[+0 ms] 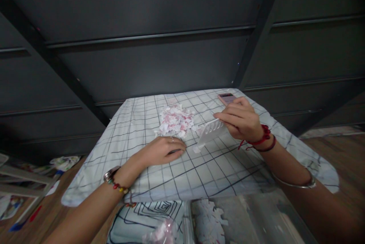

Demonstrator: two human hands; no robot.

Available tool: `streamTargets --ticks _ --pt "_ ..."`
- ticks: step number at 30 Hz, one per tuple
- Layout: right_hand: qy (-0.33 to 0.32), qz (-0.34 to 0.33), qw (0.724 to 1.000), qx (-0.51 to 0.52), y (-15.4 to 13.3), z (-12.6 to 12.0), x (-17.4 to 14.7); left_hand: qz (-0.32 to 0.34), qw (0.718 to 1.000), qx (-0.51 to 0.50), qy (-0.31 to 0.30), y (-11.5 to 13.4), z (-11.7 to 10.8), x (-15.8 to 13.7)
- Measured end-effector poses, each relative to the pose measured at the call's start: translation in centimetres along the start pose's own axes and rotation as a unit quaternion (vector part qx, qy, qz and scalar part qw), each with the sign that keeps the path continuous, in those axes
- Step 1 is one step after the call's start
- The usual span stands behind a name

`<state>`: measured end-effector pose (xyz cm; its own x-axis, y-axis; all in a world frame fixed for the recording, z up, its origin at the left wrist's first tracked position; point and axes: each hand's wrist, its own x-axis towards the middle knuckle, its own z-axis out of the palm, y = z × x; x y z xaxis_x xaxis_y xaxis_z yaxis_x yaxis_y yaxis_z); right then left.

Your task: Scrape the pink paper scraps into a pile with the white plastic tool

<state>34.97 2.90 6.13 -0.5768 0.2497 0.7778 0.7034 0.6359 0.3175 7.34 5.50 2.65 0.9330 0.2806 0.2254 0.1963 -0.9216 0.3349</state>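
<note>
My right hand (241,119) grips a small white plastic scoop or dustpan-like piece (209,133), tilted with its lower edge on the checked cloth (199,168). A heap of pink and white paper bits (176,120) lies just left of that piece. My left hand (162,150) rests flat on the cloth right below the heap, fingers together over something dark that is mostly hidden. A ring is on one finger, a beaded bracelet on the wrist.
A pink phone (227,97) lies at the cloth's far edge behind my right hand. A clear plastic bin (251,217) with white pieces stands near me. Dark panels rise behind. Papers and strips (23,183) litter the wooden floor on the left.
</note>
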Motion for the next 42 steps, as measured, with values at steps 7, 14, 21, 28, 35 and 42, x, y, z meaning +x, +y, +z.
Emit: streamTargets --ticks 7,14,21,28,35,42 --pt "0.027 0.007 0.999 -0.020 0.0 0.2 0.0 0.008 1.000 -0.003 0.005 -0.2 0.1 0.0" --pt "-0.005 0.016 0.999 -0.027 0.3 0.5 -0.2 0.003 1.000 -0.001 0.004 0.0 0.1 0.0" --pt "0.007 0.033 0.997 -0.071 0.4 0.9 -0.2 0.004 1.000 -0.003 0.006 -0.1 0.1 -0.1" --pt "-0.025 0.043 0.993 -0.110 2.7 -1.0 -1.2 0.007 1.000 0.004 0.010 0.0 0.0 -0.1" --pt "-0.048 0.029 0.995 -0.087 3.7 -1.6 -1.7 0.006 1.000 0.003 0.007 0.0 0.1 -0.1" --pt "-0.029 0.094 0.989 -0.109 3.7 -1.2 -2.1 0.003 1.000 0.004 0.007 0.1 0.0 -0.1"
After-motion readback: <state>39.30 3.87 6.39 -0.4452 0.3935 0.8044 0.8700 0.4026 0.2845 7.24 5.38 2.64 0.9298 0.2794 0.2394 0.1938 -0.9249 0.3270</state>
